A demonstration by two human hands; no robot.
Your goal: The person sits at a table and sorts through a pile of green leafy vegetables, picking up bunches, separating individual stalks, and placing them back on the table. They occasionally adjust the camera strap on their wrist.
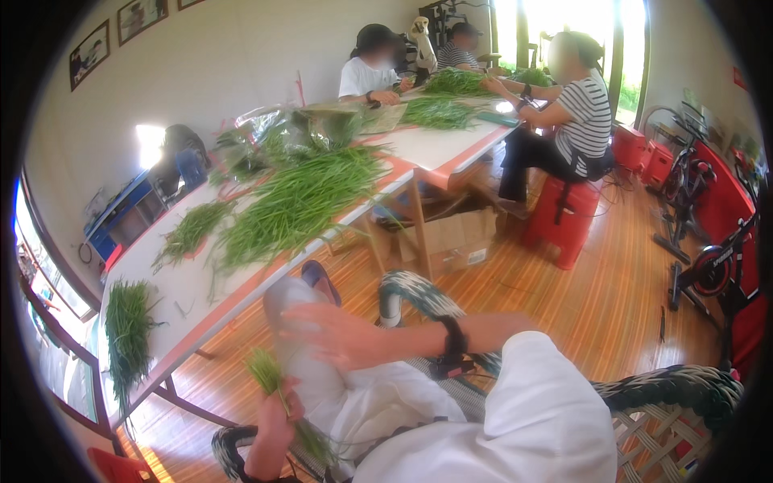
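Note:
A small bunch of long green stems (pixel 264 369), like garlic chives, is gripped in my left hand (pixel 279 413) beside my lap. Its cut-looking ends point up and the thin leaves hang down past the wrist. My right hand (pixel 338 335) is blurred over my knee, its fingers spread, and I see nothing in it. Before me on the white table (pixel 175 314) lies a large loose heap of the same greens (pixel 302 202). A smaller pile (pixel 196 232) sits to its left, and a thick bundle (pixel 128 329) droops over the table's left end.
Clear plastic bags of greens (pixel 302 133) stand behind the heap. Three people sit around the table's far end, near more greens (pixel 438 113). A cardboard box (pixel 456 241) is under the table. A red stool (pixel 561 223) and exercise bikes (pixel 712 265) stand to the right. I sit in a woven chair (pixel 670 386).

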